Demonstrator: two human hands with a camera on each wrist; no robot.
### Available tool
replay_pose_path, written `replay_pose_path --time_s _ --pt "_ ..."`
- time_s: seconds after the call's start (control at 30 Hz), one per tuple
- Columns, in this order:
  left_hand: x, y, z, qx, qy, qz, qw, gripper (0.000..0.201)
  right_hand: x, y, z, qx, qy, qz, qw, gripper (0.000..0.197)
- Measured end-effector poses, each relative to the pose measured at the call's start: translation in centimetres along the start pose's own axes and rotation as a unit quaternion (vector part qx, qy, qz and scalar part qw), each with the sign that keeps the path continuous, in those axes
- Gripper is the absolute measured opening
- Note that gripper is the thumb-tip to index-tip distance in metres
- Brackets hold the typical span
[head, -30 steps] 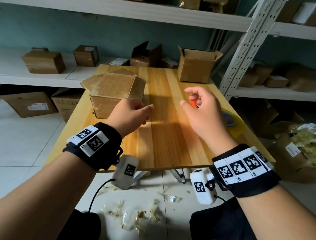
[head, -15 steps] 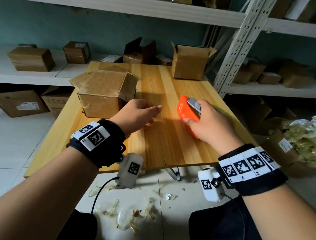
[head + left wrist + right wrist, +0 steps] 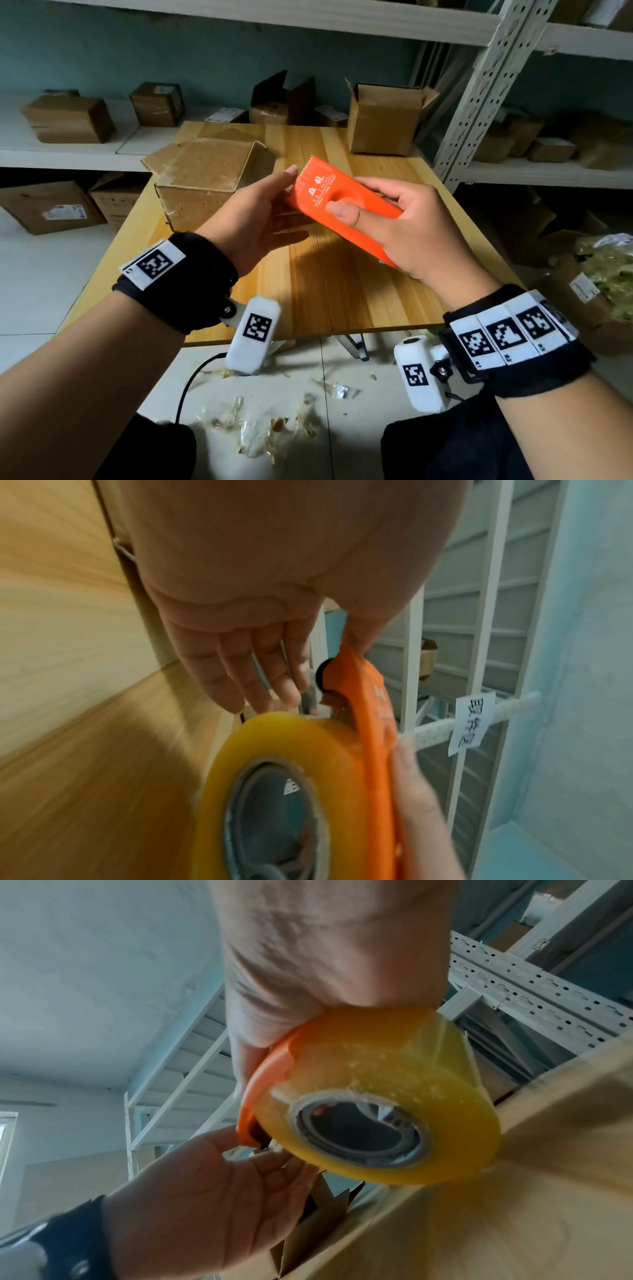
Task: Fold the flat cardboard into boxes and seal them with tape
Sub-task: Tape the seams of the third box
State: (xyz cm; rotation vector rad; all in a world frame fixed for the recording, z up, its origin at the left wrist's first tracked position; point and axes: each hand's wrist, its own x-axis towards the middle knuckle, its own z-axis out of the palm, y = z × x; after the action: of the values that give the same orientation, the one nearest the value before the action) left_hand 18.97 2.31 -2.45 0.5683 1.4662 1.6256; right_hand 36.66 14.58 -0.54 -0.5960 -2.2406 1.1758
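My right hand (image 3: 373, 205) grips an orange tape dispenser (image 3: 329, 202) above the wooden table (image 3: 342, 294), thumb on its flat top and fingers round the far side. Under it sits a yellowish tape roll (image 3: 394, 1096), also seen in the left wrist view (image 3: 274, 777). My left hand (image 3: 281, 205) pinches the dispenser's serrated front end, thumb on top and fingers beneath. Whether it holds the tape's loose end is hidden. A folded cardboard box (image 3: 205, 178) with loose flaps stands on the table just left of my hands.
An open-topped box (image 3: 380, 120) stands at the table's far right corner. Shelves with several boxes run behind, and a white perforated rack post (image 3: 479, 92) rises at the right. Tape scraps (image 3: 257, 428) litter the floor near the front edge.
My right hand picked the dispenser up from the table's right side and brought it to the middle. My left hand rose off the table and took hold of the front end.
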Motion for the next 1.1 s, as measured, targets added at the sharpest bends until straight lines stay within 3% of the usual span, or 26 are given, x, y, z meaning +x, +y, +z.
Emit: replay_pose_path --time_s 0.17,0.4,0.6,0.73,0.87,1.1 --pt "-0.3 0.1 -1.3 -0.051 -0.011 0.004 0.999 0.04 0.5 1.0 0.0 0.018 -0.066 -0.021 0.997 0.078" --pt "-0.6 -0.1 -2.9 -0.065 -0.015 0.018 0.998 0.034 0.4 1.6 0.6 0.035 -0.111 -0.043 0.992 0.069" --pt "-0.6 -0.6 -3.5 -0.063 -0.027 0.028 0.997 0.052 0.6 1.6 0.7 0.041 -0.115 -0.047 0.991 0.056" --pt "-0.7 -0.8 -3.6 -0.056 -0.023 0.034 0.998 0.039 0.6 1.7 1.2 0.037 -0.104 -0.061 0.992 0.052" --pt "-1.1 -1.0 -3.2 -0.045 -0.012 0.066 0.997 0.011 0.7 1.6 1.4 0.014 -0.071 -0.06 0.996 0.064" --pt "-1.3 -1.5 -2.5 -0.057 0.013 0.127 0.99 0.023 1.3 2.1 1.0 0.023 -0.055 -0.061 0.996 0.071"
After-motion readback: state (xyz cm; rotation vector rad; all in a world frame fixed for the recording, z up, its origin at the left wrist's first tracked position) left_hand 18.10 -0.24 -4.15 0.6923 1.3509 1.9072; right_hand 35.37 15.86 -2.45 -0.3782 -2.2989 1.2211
